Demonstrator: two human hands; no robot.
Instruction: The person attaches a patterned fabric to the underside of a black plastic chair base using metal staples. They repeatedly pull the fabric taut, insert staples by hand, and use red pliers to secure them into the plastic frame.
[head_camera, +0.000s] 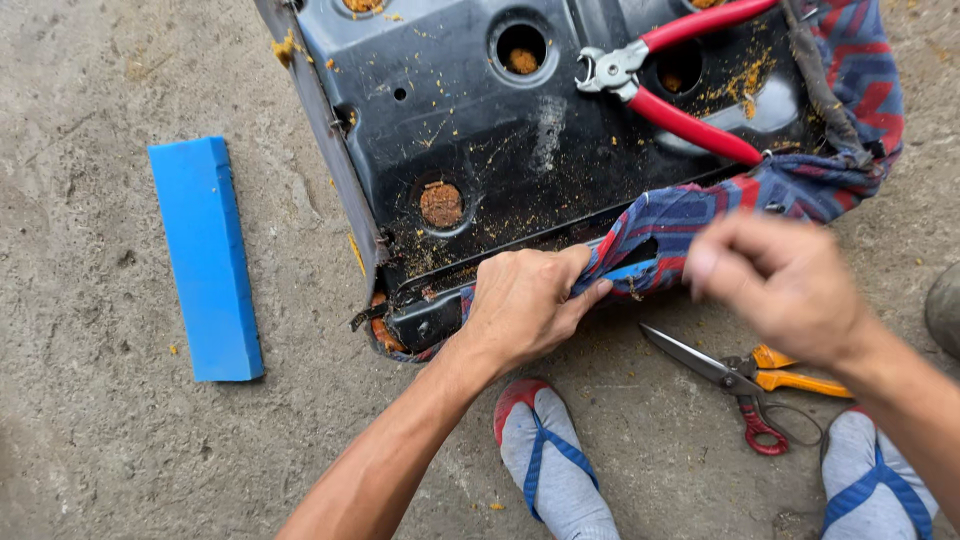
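The seat pan (480, 150) lies on the floor (100, 450) at twelve o'clock, with the pliers (670, 80) on it toward one o'clock and the cover (800, 180) wrapped over its edge at two o'clock. The block (205, 260) lies on the floor at nine o'clock, well apart from the pan. The left hand (520, 300) sits on the pan's near edge, touching the cover, the right hand (780, 285) just right of it, and the scissors (740, 385) lie on the floor at five o'clock, between the two sandals (555, 460).
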